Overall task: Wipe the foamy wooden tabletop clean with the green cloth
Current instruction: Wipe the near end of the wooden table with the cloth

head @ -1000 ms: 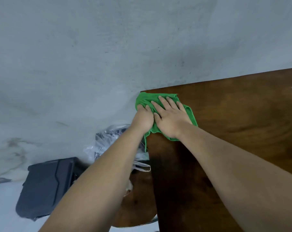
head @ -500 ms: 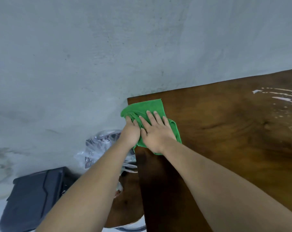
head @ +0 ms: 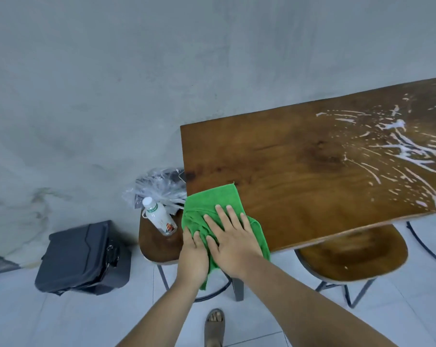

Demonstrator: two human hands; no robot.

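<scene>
The person is leaning over the wooden tabletop (head: 287,159) and working at its near left corner with both hands. The green cloth (head: 212,199) is lying on that corner of the tabletop. One flat flap is reaching in across the wood, and a bunched part is spilling over the near edge and hanging below it.

The right hand (head: 233,242) is pressing down on the cloth, palm flat, with its fingers (head: 230,216) straight and slightly spread, pointing toward the far side of the tabletop. The left hand (head: 193,256) is lying right beside it, touching it, over the bunched folds at the tabletop's left edge. Its fingers (head: 188,234) are pressed together. I cannot tell whether they are curling into the folds or just resting on them.

White foam (head: 407,149) is streaking and spotting the right part of the tabletop, well apart from the cloth, while the wood around the cloth is showing bare and brown.

A round wooden stool (head: 157,244) is standing just left of the tabletop, carrying a tilted clear bottle (head: 159,216) and a crumpled plastic bag (head: 159,184). A second stool (head: 354,251) is sitting partly under the tabletop's near edge. A dark case (head: 84,256) is lying on the floor, further left of the tabletop. A sandalled foot (head: 214,324) is planted below the tabletop's near corner.
</scene>
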